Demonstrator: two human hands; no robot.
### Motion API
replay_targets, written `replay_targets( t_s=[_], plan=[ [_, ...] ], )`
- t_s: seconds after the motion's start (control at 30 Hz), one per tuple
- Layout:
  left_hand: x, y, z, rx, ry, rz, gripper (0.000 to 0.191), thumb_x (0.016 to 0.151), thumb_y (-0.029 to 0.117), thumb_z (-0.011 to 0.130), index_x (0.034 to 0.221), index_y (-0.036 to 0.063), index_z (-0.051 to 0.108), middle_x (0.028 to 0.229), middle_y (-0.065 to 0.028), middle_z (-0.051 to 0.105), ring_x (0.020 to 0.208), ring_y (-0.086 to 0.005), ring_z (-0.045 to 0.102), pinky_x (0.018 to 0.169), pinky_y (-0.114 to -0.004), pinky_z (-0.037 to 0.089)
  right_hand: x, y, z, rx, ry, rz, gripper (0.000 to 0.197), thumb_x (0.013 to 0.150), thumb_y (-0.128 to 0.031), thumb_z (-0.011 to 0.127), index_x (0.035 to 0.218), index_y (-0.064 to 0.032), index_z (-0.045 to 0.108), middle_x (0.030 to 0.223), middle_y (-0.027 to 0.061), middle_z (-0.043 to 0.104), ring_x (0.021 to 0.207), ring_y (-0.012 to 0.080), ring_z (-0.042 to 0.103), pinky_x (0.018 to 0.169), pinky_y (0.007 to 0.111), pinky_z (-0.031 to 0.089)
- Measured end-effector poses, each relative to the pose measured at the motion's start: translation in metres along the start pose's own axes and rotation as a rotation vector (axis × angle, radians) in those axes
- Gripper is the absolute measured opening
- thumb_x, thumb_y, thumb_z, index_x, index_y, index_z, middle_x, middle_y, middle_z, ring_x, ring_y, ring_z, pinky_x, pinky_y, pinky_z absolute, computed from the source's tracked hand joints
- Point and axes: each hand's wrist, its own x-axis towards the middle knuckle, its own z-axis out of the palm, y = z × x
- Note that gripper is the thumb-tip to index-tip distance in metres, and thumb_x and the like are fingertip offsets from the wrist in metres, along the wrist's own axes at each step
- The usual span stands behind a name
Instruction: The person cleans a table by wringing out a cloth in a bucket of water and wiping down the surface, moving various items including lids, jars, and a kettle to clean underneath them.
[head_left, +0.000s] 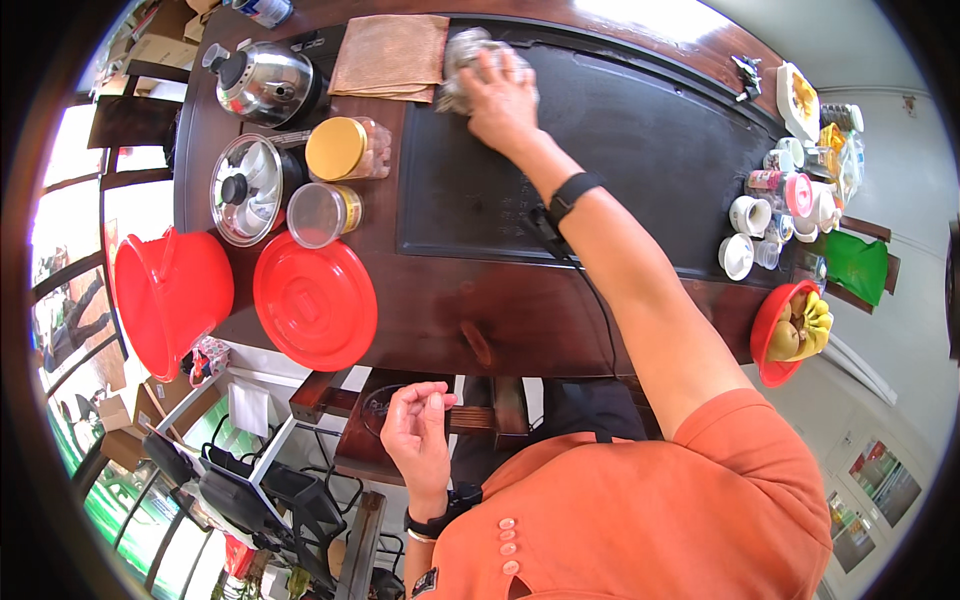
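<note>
My right hand (501, 97) presses down on a crumpled grey cloth (474, 46), fingers spread over it. The cloth lies at the far left part of a black tea tray (637, 142) set into a dark wooden table. Just left of the cloth is a folded brown towel (390, 56), partly over the tray's edge. My left hand (416, 435) is held in front of my torso, below the table's near edge. Its fingers are loosely curled towards the thumb, and nothing shows in them.
At the left stand a steel kettle (266, 84), a glass-lidded pot (247, 191), a gold-lidded jar (349, 148), a clear plastic jar (324, 215), a red bucket (176, 292) and a red lid (315, 300). Several cups (750, 215) and a fruit bowl (766, 352) line the right side.
</note>
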Motion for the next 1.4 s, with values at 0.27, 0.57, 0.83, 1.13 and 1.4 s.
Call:
replay_targets(
  t_s=[0.27,0.57,0.83,1.13,1.4],
  plan=[
    [-0.002,0.020,0.017,0.048,-0.077,0.045,0.015,0.103,0.007,0.058,0.110,-0.0047,0.062,0.103,-0.0117,0.070,0.087,-0.0154,0.069,0.083,-0.029,0.053,-0.067,-0.056,0.007,-0.003,0.186,-0.082,0.047,0.088,-0.022,0.057,0.131,-0.0044,0.064,0.151,0.0239,0.046,0.142,0.0473,0.039,0.111,0.074,0.026],
    [-0.015,0.017,0.017,0.042,-0.082,0.076,0.015,0.104,0.009,0.057,0.108,-0.0042,0.063,0.101,-0.0112,0.070,0.085,-0.0154,0.069,0.081,-0.029,0.054,-0.190,-0.109,-0.030,0.218,-0.100,-0.253,0.042,0.085,-0.015,0.061,0.126,-0.0080,0.064,0.148,0.0174,0.049,0.145,0.0401,0.038,0.114,0.065,0.029],
    [-0.027,0.013,-0.055,0.067,0.069,0.182,0.013,0.105,0.006,0.055,0.108,-0.0039,0.062,0.102,-0.0104,0.070,0.084,-0.0136,0.069,0.080,-0.027,0.056,-0.293,0.009,-0.095,0.061,-0.057,0.067,0.051,0.084,-0.009,0.061,0.135,-0.0133,0.058,0.148,0.0148,0.049,0.143,0.0393,0.040,0.114,0.061,0.031],
    [-0.038,-0.022,-0.185,0.006,0.436,0.357,0.019,0.106,0.012,0.053,0.106,-0.0045,0.063,0.100,-0.0121,0.069,0.080,-0.0155,0.066,0.076,-0.029,0.056,-0.242,-0.141,-0.011,0.174,0.046,-0.027,0.058,0.078,-0.005,0.063,0.135,-0.0171,0.060,0.154,0.0150,0.042,0.149,0.0433,0.028,0.116,0.068,0.022],
    [0.087,-0.085,-0.317,0.048,0.379,0.166,0.032,0.101,0.028,0.066,0.112,-0.0024,0.063,0.108,-0.0126,0.068,0.092,-0.0188,0.067,0.077,-0.034,0.056,-0.275,-0.143,-0.043,1.246,-0.310,0.106,0.051,0.092,-0.007,0.062,0.142,-0.0137,0.056,0.141,0.0176,0.056,0.132,0.0334,0.053,0.112,0.041,0.041]
  ],
)
